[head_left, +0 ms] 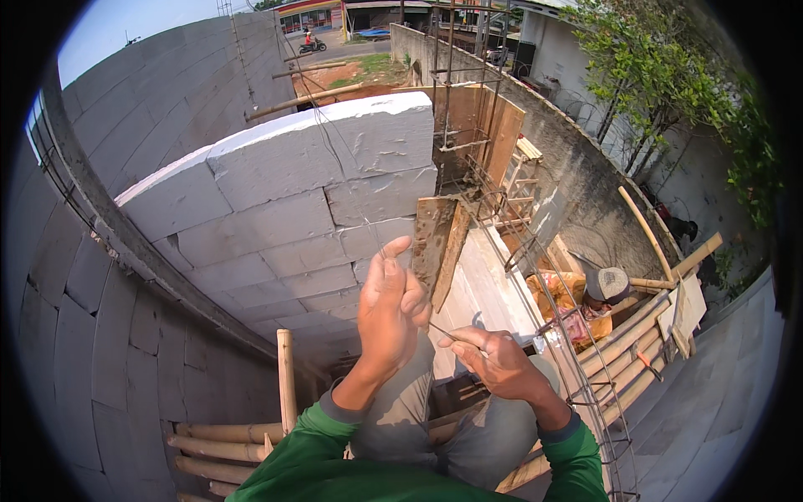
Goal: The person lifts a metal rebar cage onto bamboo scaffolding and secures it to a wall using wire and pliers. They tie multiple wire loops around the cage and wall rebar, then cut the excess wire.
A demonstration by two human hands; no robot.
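My left hand [391, 305] is raised in front of me, its fingers closed round thin dark wire [368, 224]. Strands of that wire slant up and away across the block wall [276, 217]. Lower and to the right, my right hand [498, 364] pinches a short, straight dark length of wire [442, 331] that points toward the left hand. Whether this is the same wire as the strands above cannot be made out, because the left fingers hide the part between. Both hands are held over my knees, apart from each other.
Bamboo poles [226, 450] lie below me. A rebar cage [577, 368] runs along my right, and upright rebar [447, 75] rises beside wooden boards [502, 134]. Lower right, a person in a cap [606, 286] is near a bamboo platform [636, 360].
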